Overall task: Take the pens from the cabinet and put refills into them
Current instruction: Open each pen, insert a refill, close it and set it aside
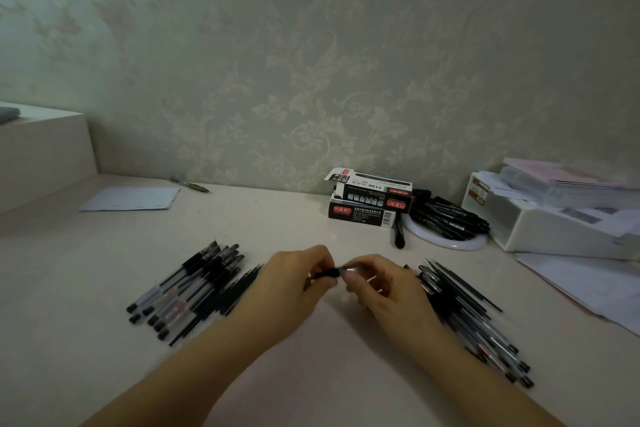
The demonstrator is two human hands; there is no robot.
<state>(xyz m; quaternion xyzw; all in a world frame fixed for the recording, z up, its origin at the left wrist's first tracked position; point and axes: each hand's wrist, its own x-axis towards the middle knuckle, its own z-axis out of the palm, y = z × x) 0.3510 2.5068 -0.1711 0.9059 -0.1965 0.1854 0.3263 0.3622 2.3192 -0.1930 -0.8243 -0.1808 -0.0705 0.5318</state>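
Both my hands meet over the middle of the pale desk (104,270). My left hand (294,281) pinches the black grip end of a pen (329,273), and my right hand (377,282) holds the same pen's clear, shiny end. Several capped pens (187,284) lie in a row left of my left arm, with thin dark refills (230,291) beside them. Right of my right arm is a heap of pens and refills (467,315), partly hidden by the arm.
Two black-and-white pen boxes (370,199) are stacked at the back, the top one open. Black markers (450,213) rest on a white round plate. A white organiser (554,218) with papers stands right, loose sheets (588,284) before it. A paper (131,199) and a pen (190,184) lie left.
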